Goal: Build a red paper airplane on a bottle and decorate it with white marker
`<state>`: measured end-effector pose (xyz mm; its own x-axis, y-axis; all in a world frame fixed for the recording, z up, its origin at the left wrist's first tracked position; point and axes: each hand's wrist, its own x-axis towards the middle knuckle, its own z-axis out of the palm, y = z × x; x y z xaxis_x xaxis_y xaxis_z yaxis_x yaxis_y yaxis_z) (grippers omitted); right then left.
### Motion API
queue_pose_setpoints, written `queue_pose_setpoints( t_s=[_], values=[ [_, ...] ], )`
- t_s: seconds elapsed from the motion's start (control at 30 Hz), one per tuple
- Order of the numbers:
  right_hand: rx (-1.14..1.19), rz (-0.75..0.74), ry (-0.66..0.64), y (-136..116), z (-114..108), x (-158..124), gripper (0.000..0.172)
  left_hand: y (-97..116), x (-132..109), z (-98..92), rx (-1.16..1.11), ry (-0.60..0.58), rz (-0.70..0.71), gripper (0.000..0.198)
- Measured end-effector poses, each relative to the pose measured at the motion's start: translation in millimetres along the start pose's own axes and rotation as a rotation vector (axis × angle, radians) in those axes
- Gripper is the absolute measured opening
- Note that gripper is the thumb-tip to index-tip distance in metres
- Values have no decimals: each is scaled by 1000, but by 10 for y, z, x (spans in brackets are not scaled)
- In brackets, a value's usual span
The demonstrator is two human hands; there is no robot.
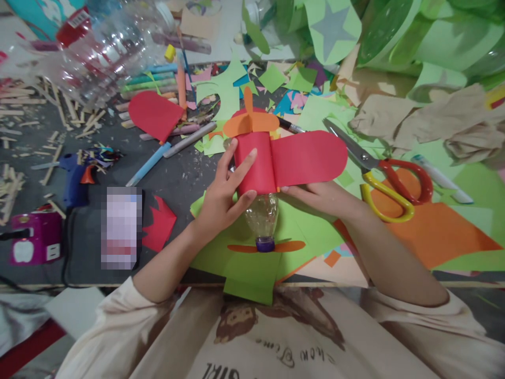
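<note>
A plastic bottle airplane lies with its purple cap toward me, its middle wrapped in red paper. An orange paper propeller strip sits at the cap, and crossed orange paper pieces stand at the far end. My left hand grips the bottle's left side, fingers spread over the red wrap. My right hand holds it from the right, its fingers partly hidden beneath the rounded red paper wing. Another rounded red paper piece lies on the table to the left.
Scissors lie open at right near orange paper. At left are a blue glue gun, a phone, a purple cube with cords, and wooden sticks. Clear bottles, markers and green paper scraps fill the back.
</note>
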<state>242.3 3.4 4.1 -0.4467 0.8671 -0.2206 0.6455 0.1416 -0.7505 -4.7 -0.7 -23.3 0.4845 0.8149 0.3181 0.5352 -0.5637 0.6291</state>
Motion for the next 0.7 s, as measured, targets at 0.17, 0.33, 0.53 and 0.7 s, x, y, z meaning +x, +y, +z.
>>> queue_pose_setpoints(
  t_s=[0.17, 0.33, 0.53, 0.7],
  values=[
    [4, -2, 15, -1, 2, 1, 49, 8, -2, -4, 0, -6, -14, 64],
    [50, 2, 28, 25, 16, -8, 49, 10, -9, 7, -7, 0, -29, 65],
    [52, 7, 21, 32, 12, -5, 51, 17, -9, -6, -16, -14, -28, 65],
    [190, 64, 38, 57, 16, 6, 50, 17, -10, -9, -15, -21, -35, 65]
  ],
)
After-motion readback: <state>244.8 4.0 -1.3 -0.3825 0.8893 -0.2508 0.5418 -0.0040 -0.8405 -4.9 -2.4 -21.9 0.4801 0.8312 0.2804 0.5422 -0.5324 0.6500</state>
